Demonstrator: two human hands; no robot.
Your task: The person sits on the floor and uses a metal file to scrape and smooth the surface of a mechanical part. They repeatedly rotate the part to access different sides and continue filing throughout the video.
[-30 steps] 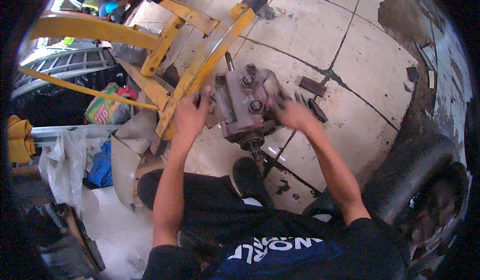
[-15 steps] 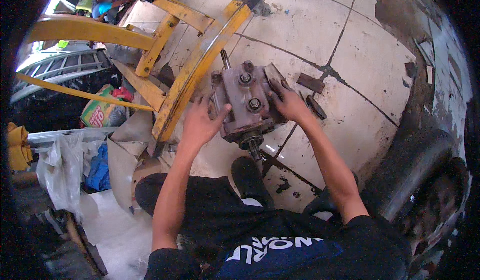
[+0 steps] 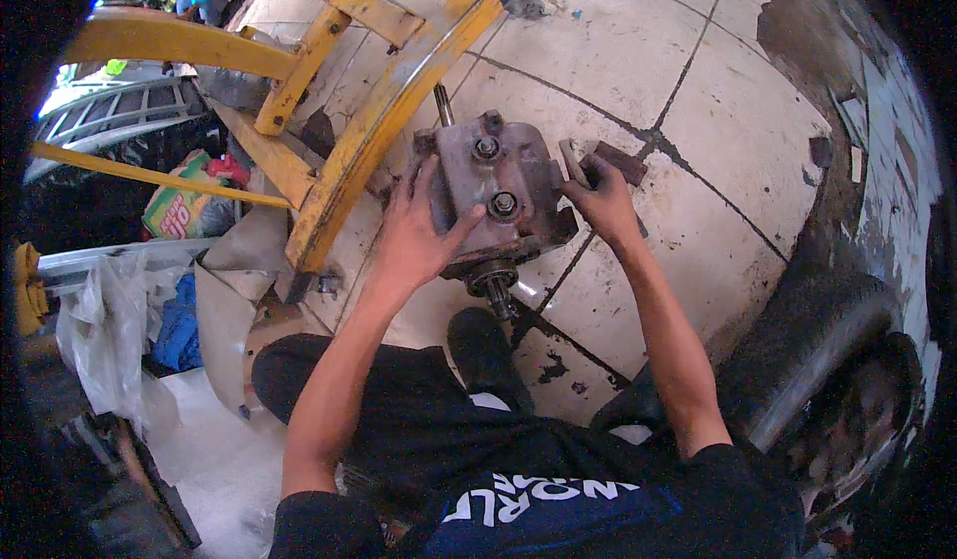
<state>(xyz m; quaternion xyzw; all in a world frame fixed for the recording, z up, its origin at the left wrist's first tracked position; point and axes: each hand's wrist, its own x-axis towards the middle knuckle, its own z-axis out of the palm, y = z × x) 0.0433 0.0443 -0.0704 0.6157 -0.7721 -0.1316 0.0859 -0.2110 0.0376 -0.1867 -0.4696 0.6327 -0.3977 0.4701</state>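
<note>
On the tiled floor before me lies a greasy, dark metal gearbox (image 3: 508, 175). Two nutted studs stand up from its top; a splined shaft points toward me, and a thinner rod sticks out at the far left. My left hand (image 3: 417, 225) grips its left side, fingers along the edge and thumb over the top. Just right of the gearbox, my right hand (image 3: 605, 200) is closed on a narrow greyish flat piece (image 3: 573, 163), tilted up; its material I cannot make out. Behind those fingers a dark rusty block (image 3: 623, 163) rests on the floor.
A yellow metal frame (image 3: 399, 125) stands close at the left. Beyond it are a colourful bag (image 3: 181, 200), plastic sheeting (image 3: 100, 335) and a blue bundle (image 3: 177, 332). A tyre (image 3: 817, 350) lies at the lower right. My shoe (image 3: 486, 355) is near the splined shaft.
My right hand has moved right, off the gearbox's side, taking the flat piece with it. My left hand has slid slightly further onto the gearbox. The view has shifted a little.
</note>
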